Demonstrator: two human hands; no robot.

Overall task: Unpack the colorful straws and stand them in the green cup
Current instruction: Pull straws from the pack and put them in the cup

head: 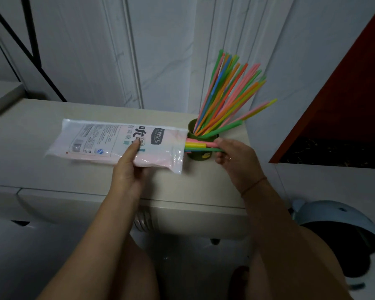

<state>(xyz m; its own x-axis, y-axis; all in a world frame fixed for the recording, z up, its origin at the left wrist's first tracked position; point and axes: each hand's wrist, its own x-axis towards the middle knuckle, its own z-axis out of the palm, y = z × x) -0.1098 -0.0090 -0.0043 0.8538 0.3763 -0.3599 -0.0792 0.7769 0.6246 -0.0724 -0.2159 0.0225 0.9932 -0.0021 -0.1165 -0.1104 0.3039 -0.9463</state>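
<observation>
A clear plastic straw bag [100,141] with printed labels lies lengthwise on the beige cabinet top [41,174], its open end facing right. My left hand [130,169] grips the bag near the middle, thumb on top. My right hand [234,156] pinches the ends of several straws [198,146], pink, yellow and green, that stick out of the bag's mouth. Just behind them stands the dark green cup [192,126], holding a fan of many colorful straws [227,94] that lean to the right.
White panelled walls rise behind the cabinet. A dark red panel [344,94] is at the right. A light blue round bin [342,230] sits on the floor at the lower right. My bare knees are below the cabinet's front edge.
</observation>
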